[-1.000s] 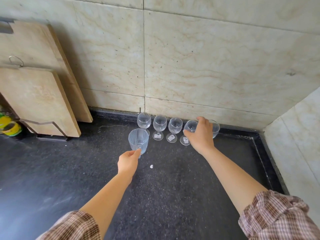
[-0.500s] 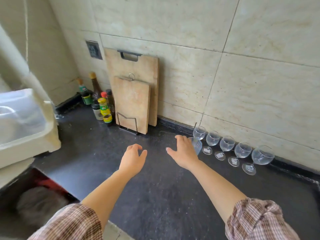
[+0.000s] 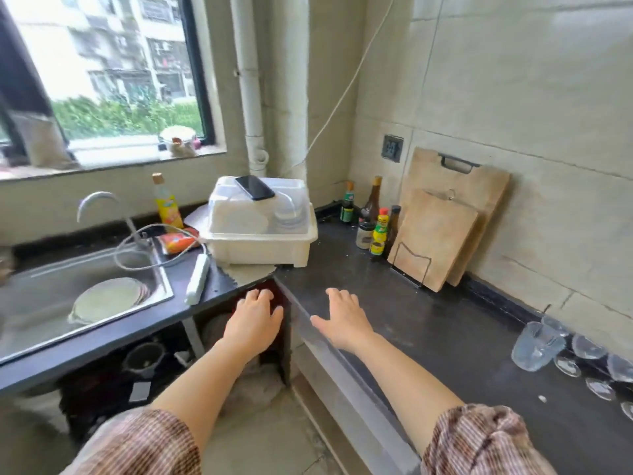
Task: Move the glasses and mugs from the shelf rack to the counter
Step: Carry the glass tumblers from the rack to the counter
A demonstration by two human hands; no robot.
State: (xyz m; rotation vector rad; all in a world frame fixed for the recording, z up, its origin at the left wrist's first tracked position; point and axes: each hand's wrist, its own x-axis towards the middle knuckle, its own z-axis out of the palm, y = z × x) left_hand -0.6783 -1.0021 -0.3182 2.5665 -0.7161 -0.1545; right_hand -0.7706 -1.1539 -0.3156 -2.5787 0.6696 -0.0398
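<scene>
A clear tumbler [image 3: 536, 346] stands on the dark counter [image 3: 428, 323] at the far right, in front of a row of stemmed wine glasses [image 3: 589, 351] along the wall. My left hand [image 3: 251, 318] hovers empty, fingers spread, over the gap below the counter corner. My right hand [image 3: 342, 320] is also empty and spread, above the counter's front edge. Both are well left of the glasses. A white covered dish rack [image 3: 260, 228] holding plates and bowls stands at the counter corner.
A phone [image 3: 254, 187] lies on the rack's lid. Two wooden cutting boards [image 3: 442, 224] lean on the wall beside several sauce bottles [image 3: 373, 221]. A sink [image 3: 68, 289] with a plate, a tap and a power strip [image 3: 198, 283] lies left.
Both hands have let go of the glasses and pulled away. My view has swung left, from the glass row to the dish rack and sink.
</scene>
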